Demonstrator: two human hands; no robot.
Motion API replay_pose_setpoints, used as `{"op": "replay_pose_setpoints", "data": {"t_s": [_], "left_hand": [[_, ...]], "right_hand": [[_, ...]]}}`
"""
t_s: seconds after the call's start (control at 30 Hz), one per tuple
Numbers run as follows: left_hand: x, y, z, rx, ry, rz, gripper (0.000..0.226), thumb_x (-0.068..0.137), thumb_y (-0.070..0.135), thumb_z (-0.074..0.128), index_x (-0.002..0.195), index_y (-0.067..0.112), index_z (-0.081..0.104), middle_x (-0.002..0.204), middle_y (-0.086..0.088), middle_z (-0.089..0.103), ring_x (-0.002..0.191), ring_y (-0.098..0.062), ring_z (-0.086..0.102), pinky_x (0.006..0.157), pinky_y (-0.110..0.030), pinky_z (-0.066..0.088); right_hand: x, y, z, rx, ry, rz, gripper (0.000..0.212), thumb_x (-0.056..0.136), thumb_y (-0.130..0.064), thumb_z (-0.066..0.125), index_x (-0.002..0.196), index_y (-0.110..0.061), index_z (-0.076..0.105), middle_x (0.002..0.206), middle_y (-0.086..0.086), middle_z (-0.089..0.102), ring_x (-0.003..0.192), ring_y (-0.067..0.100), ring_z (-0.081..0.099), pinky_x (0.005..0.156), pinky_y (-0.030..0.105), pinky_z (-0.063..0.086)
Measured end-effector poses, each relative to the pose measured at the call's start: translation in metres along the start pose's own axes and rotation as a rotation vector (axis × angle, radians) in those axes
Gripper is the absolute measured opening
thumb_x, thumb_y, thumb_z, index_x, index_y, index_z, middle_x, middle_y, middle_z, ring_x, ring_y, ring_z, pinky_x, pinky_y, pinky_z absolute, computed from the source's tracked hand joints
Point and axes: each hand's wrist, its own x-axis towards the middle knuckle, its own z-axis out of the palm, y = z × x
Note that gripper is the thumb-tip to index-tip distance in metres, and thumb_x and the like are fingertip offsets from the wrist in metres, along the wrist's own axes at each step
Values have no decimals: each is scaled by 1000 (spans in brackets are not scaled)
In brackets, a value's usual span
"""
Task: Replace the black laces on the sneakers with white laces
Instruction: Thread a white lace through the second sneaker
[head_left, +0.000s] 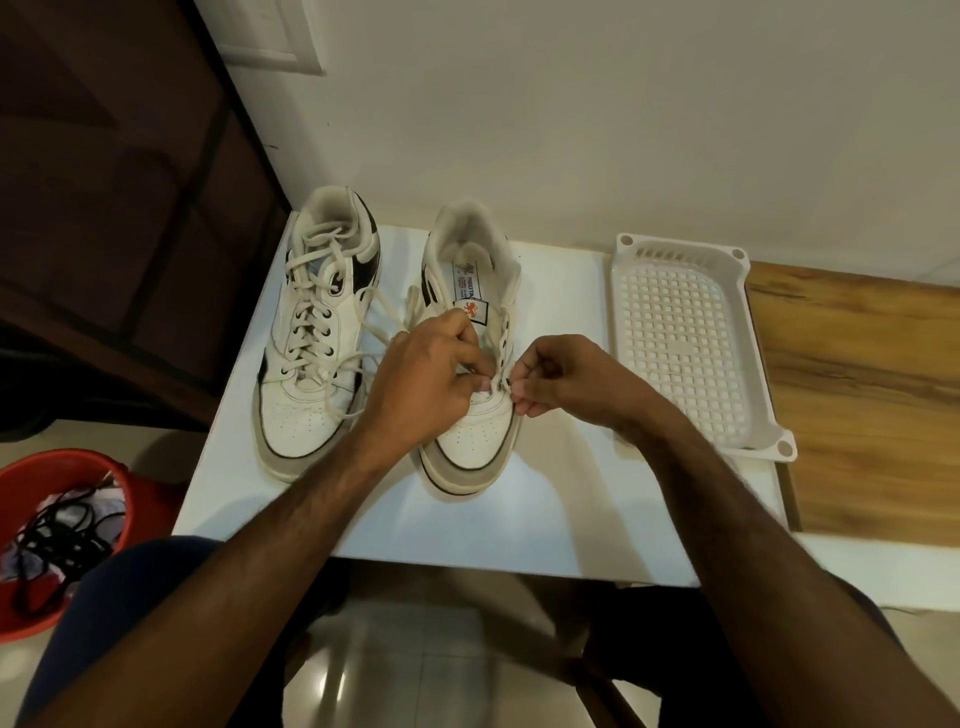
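Two white sneakers stand on a small white table (545, 493), toes toward me. The left sneaker (311, 332) is laced up with a white lace. The right sneaker (470, 415) has its tongue open, and a loose white lace (382, 312) trails from it to the left. My left hand (426, 374) pinches the lace at the lowest eyelets of the right sneaker. My right hand (561, 379) pinches a lace end at the eyelet row on the shoe's right side. Black laces (57, 540) lie in a red bucket (62, 467) on the floor at the left.
A white perforated plastic tray (685, 343) lies on the table's right side, partly over a wooden surface (857, 389). A white wall rises behind the table. A dark wooden piece of furniture (104, 208) stands at the left. My knees show below the table edge.
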Motion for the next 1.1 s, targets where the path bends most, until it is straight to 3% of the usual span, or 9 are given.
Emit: {"op": "replay_pose_setpoints", "data": {"t_s": [0.13,0.3,0.73,0.93,1.1], "left_hand": [[-3,2,3,106,-5,-6,6,82,16,82,85,19,78,93,11,50,96,-17,54,82,-38,32],[-1,2,0,123,-35,10,6,82,16,82,83,18,76,94,12,48,96,-18,55,82,-40,34],[-2,3,1,262,-45,64,6,86,19,78,84,19,71,96,9,51,96,-20,56,81,-41,33],[-3,1,0,369,-22,143,11,79,15,79,81,21,70,94,5,55,88,-22,61,73,-39,33],[-4,3,0,327,-16,119,13,80,13,79,82,20,68,96,7,55,90,-21,60,75,-38,29]], "right_hand": [[-1,0,4,-72,78,-43,7,88,-1,73,93,-1,68,77,10,75,74,19,75,72,25,61],[-3,-2,3,-240,164,-159,11,83,-7,80,90,-12,73,77,-5,75,73,5,71,73,19,57],[-9,4,11,-245,247,-247,8,81,-10,84,86,-10,78,79,-4,76,75,6,72,78,26,58],[-7,-2,23,-458,296,-287,8,83,-16,82,88,-14,76,81,-5,73,76,11,68,76,35,57],[-7,-2,18,-337,266,-236,11,78,-14,86,84,-13,76,77,-5,73,71,8,68,75,31,58]]}}
